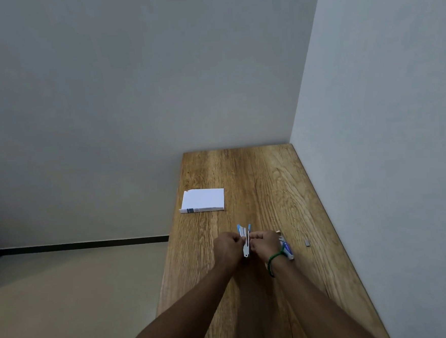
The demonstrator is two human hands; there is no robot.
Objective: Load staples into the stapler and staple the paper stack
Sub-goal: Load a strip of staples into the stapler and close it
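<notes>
Both hands, left hand [228,247] and right hand [265,242], grip the opened stapler [245,240] above the tabletop [256,171]; paper stack [203,200] well apart. Risk: staple strip, probably in right fingertips, misfeeds or drops.

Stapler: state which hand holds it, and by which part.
Both hands grip the opened stapler: left hand on its left side, right hand on its right, around mid-length.
</notes>
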